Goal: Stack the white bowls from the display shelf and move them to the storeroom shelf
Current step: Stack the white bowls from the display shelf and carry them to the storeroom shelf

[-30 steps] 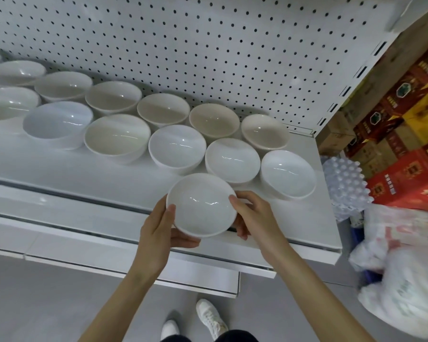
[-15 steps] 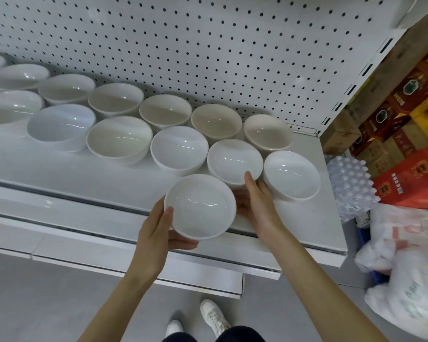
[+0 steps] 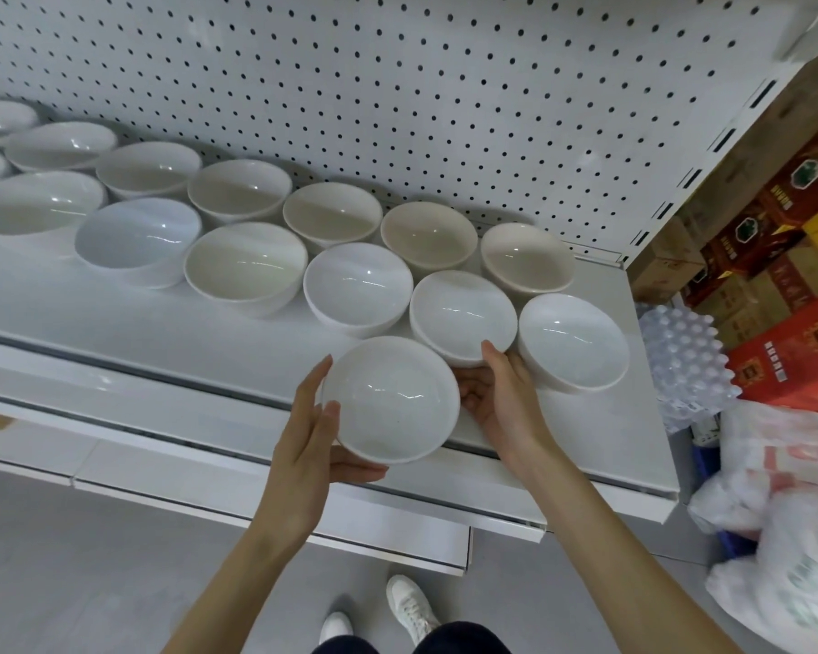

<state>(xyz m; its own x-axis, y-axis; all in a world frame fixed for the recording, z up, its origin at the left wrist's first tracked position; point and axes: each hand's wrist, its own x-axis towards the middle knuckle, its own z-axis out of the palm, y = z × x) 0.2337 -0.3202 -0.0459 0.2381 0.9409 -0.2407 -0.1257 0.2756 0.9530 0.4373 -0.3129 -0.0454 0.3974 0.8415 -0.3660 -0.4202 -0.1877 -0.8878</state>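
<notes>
A white bowl [image 3: 390,398] hangs just in front of the display shelf [image 3: 161,342], and my left hand [image 3: 303,446] grips it from the left side and below. My right hand [image 3: 504,398] reaches past it to a second white bowl [image 3: 464,309] that stands in the front row. Its fingers lie against that bowl's near wall, with the index fingertip at the rim. The held bowl hides the thumb. Several more white and cream bowls [image 3: 357,285] stand in two rows along the shelf.
A white pegboard [image 3: 397,87] backs the shelf. To the right are stacked red and brown cartons [image 3: 785,257], a clear bubble tray [image 3: 685,361] and white plastic bags [image 3: 785,535]. Lower shelf edges [image 3: 256,483] jut out below. My shoes [image 3: 407,606] stand on the grey floor.
My right hand let go of the held bowl's right rim and moved forward to the second bowl on the shelf. My left hand alone keeps the first bowl.
</notes>
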